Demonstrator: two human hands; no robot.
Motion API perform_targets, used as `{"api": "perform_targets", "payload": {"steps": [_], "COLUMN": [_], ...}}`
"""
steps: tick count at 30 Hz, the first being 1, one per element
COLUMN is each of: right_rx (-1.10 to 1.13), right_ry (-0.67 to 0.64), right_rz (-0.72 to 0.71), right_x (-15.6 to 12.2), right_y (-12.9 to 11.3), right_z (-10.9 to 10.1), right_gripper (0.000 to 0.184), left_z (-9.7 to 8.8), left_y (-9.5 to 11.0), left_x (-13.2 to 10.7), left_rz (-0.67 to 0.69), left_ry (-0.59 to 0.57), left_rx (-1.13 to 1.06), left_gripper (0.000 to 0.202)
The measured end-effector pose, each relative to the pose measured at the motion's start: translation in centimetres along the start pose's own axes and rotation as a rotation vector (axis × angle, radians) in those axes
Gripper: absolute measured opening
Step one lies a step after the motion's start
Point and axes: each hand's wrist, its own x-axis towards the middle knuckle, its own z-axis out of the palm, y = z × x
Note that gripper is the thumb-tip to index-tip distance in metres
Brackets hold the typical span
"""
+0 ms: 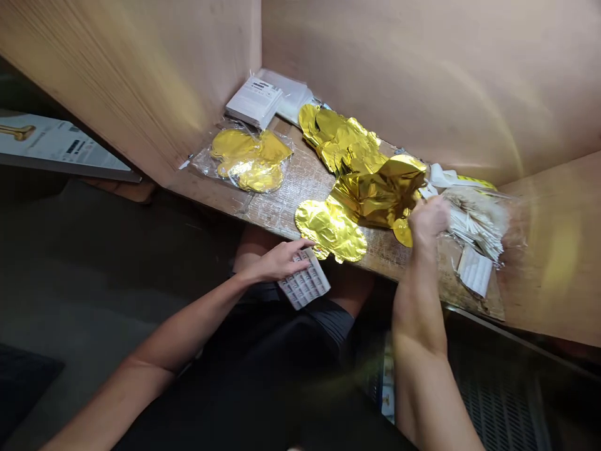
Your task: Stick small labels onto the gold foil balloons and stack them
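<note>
My left hand (284,260) is closed on a sheet of small printed stickers (305,288), held over my lap just off the front edge of the shelf. Right above it a flat gold foil balloon (331,230) lies at that edge. My right hand (429,219) is smeared by motion and its fingers cannot be made out. It is beside a crumpled gold foil balloon (378,191) and to the left of a bundle of thin white sticks (479,228), which look like straws. Behind, more gold foil balloons (342,138) lie in a heap.
Gold foil balloons in a clear bag (253,160) lie at the left. Behind them is a stack of white printed cards (254,100). A white ridged piece (475,270) lies front right on the wooden shelf (277,210). Wooden panels (399,81) enclose its back and sides.
</note>
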Motion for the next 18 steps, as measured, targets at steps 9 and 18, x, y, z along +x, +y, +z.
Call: {"api": "perform_targets", "payload": {"steps": [9,18], "right_rx": [0.740,0.843], "right_ry": [-0.647,-0.550], "right_rz": [0.104,0.357], "right_x": [-14.8,-17.4], "right_y": [-8.2,-7.5], "right_z": [3.9,4.5], "right_gripper": [0.051,0.039], "left_z": [-0.1,-0.1], "left_y": [2.3,1.6], "left_x": [-0.5,-0.6], "left_rz": [-0.078,-0.115], "left_ry": [0.388,0.335], "left_rx": [-0.485,-0.406], "left_gripper": [0.042,0.050]}}
